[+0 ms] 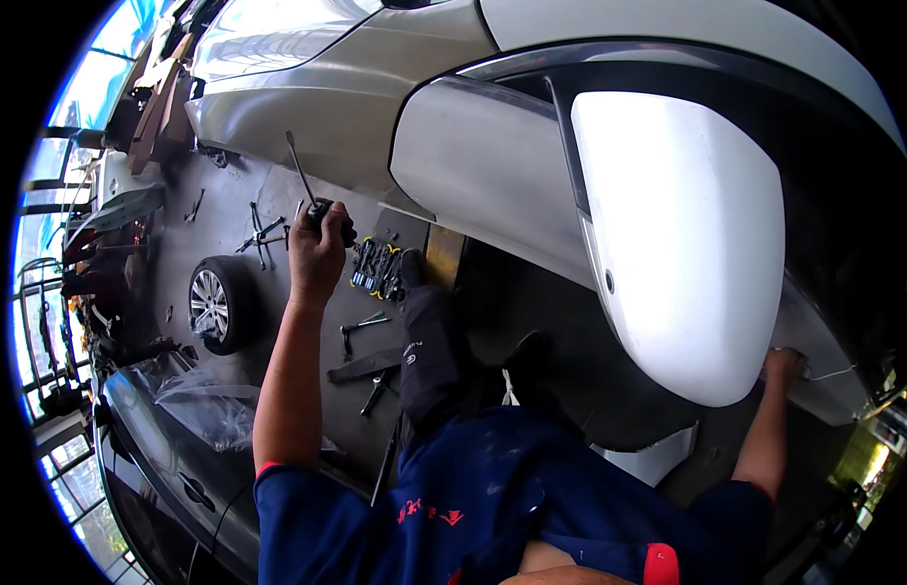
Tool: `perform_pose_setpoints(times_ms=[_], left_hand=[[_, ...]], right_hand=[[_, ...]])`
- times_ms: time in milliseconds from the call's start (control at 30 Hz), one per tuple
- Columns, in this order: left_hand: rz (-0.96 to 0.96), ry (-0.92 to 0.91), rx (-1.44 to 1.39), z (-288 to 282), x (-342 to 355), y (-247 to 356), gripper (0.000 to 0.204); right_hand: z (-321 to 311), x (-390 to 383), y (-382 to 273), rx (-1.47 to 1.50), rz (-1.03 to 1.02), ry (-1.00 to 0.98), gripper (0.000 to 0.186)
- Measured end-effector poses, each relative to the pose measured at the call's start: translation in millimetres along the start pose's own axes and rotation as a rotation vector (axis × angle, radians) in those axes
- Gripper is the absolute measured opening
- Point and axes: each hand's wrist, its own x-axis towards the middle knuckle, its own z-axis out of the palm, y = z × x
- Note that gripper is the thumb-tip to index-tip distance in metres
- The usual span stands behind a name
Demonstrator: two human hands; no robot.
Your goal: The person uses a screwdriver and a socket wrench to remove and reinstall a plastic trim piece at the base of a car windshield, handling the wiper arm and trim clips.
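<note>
My left hand (319,249) is raised beside the front fender (346,107) of a silver-white car, closed around the dark handle of a screwdriver (300,168). The metal shaft points up and away, its tip apart from the fender. Far to the right, my right hand (787,365) rests against the car door (824,361), its fingers curled. What they grip is too small and partly hidden to make out. Between my arms the car's white side mirror (682,244) juts out large and close, covering part of the door.
Below my left hand lie a tool set (377,268), a cross wheel wrench (261,236) and a loose wheel (214,302). More hand tools (364,327) are on the floor. A dark car (180,478) stands at lower left, near clear plastic sheeting (214,400). Cluttered parts line the left.
</note>
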Motion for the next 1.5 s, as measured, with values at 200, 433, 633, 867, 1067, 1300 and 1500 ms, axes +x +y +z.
perform_pose_setpoints(times_ms=[200, 433, 633, 867, 1067, 1300, 1500], left_hand=[[0.107, -0.115, -0.170, 13, 44, 10, 0.023], [0.406, -0.273, -0.061, 15, 180, 55, 0.030], [0.286, -0.501, -0.068, 5, 260, 46, 0.021], [0.273, -0.649, -0.167, -5, 265, 48, 0.030], [0.244, -0.682, -0.190, -11, 271, 45, 0.037], [0.174, -0.686, -0.130, -7, 271, 54, 0.041], [0.234, -0.710, -0.058, 19, 257, 97, 0.027]], right_hand=[[46, -11, -20, -0.217, -0.100, -0.150, 0.055], [-6, -347, -213, 0.821, -0.985, -0.400, 0.032], [-292, -442, -446, 1.410, -1.531, -0.028, 0.012], [-363, -418, -504, 1.546, -1.606, 0.252, 0.018], [-384, -421, -509, 1.655, -1.786, 0.281, 0.028], [-375, -378, -548, 1.536, -1.679, 0.546, 0.034], [-371, -376, -545, 1.563, -1.725, 0.484, 0.029]])
